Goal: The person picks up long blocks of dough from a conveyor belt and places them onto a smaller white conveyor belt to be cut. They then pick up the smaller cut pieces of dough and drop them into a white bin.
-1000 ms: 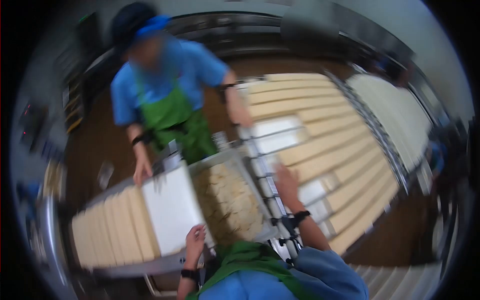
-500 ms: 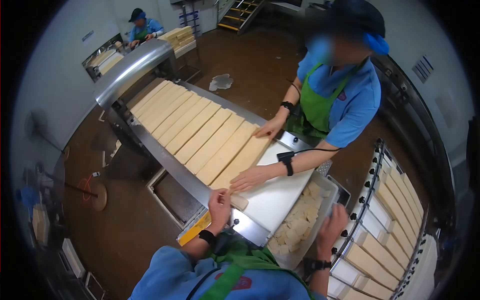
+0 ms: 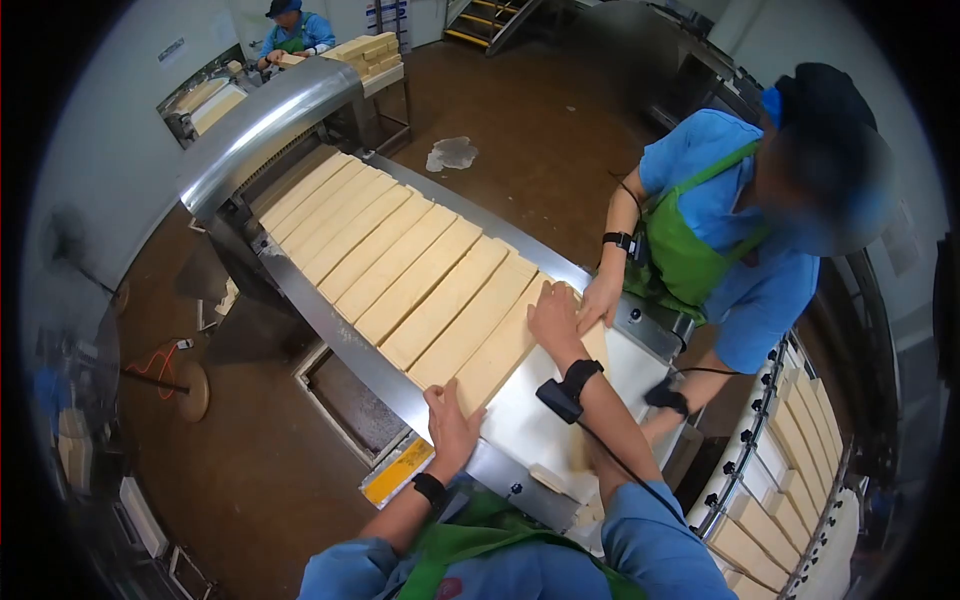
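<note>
My left hand (image 3: 452, 425) grips the near end of the last long pale-yellow slab (image 3: 500, 362) in a row on the conveyor. On the same slab, my right hand (image 3: 557, 318) has its fingers closed over the far end. Both hands are bare, with dark straps at the wrists. The co-worker's hand (image 3: 598, 300) is close beside my right hand, at a pale piece partly hidden by my wrist. Their other arm reaches low behind my right forearm, its hand blurred. A small offcut (image 3: 550, 482) lies by the conveyor's near edge.
More slabs (image 3: 400, 240) lie side by side up to a metal hood (image 3: 270, 125). A rack (image 3: 745, 450) with slabs stands at right. The co-worker in a green apron (image 3: 690, 250) stands across the conveyor (image 3: 385, 385); another person (image 3: 295, 35) works farther back.
My right hand has moved from beside the scrap bin to the last slab's far end. My left hand has moved from an offcut to its near end. The co-worker has leaned right, lowering one arm.
</note>
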Available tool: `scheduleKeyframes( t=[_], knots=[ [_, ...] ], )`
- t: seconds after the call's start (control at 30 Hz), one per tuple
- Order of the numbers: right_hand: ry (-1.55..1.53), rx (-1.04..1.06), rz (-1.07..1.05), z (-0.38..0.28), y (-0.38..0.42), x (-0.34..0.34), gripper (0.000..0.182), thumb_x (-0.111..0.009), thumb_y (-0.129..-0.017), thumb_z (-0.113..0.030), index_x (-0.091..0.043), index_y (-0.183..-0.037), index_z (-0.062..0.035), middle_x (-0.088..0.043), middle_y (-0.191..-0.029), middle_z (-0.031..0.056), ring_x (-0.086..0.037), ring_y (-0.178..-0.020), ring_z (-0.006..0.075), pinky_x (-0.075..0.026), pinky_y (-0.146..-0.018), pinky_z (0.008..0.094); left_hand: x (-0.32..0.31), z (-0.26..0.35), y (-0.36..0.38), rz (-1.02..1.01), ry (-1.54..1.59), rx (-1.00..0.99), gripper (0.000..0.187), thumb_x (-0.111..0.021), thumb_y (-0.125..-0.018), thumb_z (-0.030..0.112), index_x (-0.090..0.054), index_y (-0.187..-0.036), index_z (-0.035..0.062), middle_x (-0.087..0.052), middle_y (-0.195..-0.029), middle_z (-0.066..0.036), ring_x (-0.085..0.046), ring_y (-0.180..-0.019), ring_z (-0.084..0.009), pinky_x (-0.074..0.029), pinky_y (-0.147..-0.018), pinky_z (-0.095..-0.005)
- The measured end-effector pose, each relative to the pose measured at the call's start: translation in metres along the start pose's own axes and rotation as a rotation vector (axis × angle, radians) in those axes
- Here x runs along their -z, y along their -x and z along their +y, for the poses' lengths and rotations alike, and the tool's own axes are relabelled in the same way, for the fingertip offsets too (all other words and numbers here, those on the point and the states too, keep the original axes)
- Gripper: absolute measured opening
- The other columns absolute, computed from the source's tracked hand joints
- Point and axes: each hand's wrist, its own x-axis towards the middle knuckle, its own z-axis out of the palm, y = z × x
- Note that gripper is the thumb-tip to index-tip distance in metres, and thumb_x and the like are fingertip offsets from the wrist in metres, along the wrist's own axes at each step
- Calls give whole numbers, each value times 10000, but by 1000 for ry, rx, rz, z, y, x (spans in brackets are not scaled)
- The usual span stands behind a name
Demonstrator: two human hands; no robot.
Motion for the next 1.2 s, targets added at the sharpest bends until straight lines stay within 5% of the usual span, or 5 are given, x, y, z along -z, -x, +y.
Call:
scheduleKeyframes(
  t=[0.5, 0.8, 0.97, 1.1, 1.2],
  knots=[
    [-11, -278, -172, 23, -41, -23, 541, -735, -848, -423, -689, -1304, -137, -552, -1228, 144, -482, -1211, 335, -380, -952, 531, 2, 2, -5, -107, 10, 55, 877, -904, -734, 190, -423, -1441, -2, -394, -1293, -237, -589, -1102, -450, -525, -912, -486],
    [96, -341, 43, 77, 19, -14, 481, -768, -821, -449, -745, -1075, -40, -575, -1172, 167, -500, -1190, 357, -402, -936, 545, -11, 23, -8, -159, -92, 19, 832, -906, -728, 232, -471, -1414, 52, -420, -1327, -222, -546, -1168, -445, -500, -948, -517],
    [107, -646, 4, 127, 122, 31, 606, -762, -861, -450, -667, -1209, 37, -656, -1115, 228, -654, -1057, 396, -513, -909, 514, -12, 45, -22, -360, -160, -169, 854, -937, -681, 262, -492, -1383, 70, -476, -1293, -228, -583, -1140, -433, -527, -912, -509],
    [-232, -714, 106, 140, 176, 24, 760, -736, -922, -444, -518, -1384, 119, -674, -1188, 339, -663, -1118, 463, -534, -979, 463, -19, 40, -30, -474, -277, -269, 985, -931, -661, 327, -444, -1492, 117, -464, -1382, -243, -573, -1185, -441, -516, -976, -508],
    [-276, -716, 214, 126, 186, 24, 729, -740, -921, -406, -502, -1394, 95, -671, -1206, 330, -666, -1110, 457, -536, -972, 476, -37, 31, -29, -558, -351, -276, 985, -910, -660, 305, -433, -1503, 124, -438, -1433, -254, -514, -1275, -462, -469, -1047, -519]
  ],
)
